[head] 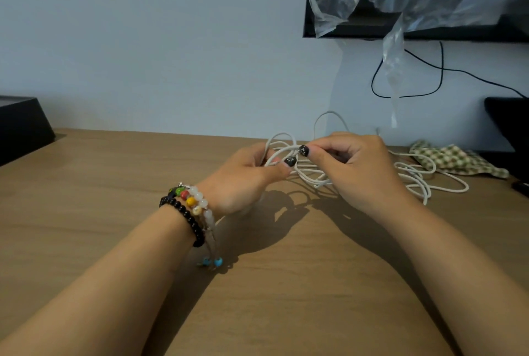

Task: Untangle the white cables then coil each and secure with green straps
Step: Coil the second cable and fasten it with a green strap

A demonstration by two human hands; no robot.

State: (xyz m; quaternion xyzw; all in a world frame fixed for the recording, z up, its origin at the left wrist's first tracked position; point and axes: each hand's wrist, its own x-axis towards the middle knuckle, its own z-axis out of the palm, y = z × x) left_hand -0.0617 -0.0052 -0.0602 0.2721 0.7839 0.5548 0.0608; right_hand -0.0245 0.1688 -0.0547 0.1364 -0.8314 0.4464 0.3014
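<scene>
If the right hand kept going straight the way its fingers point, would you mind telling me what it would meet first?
Most likely the left hand: the right hand points leftward along the white cables they both pinch, thumbs nearly touching. Depth is uncertain.

White cables (303,168) are seen on a brown table (114,172); right of them, a green-and-white checked cloth (455,159); nails painted black.
</scene>
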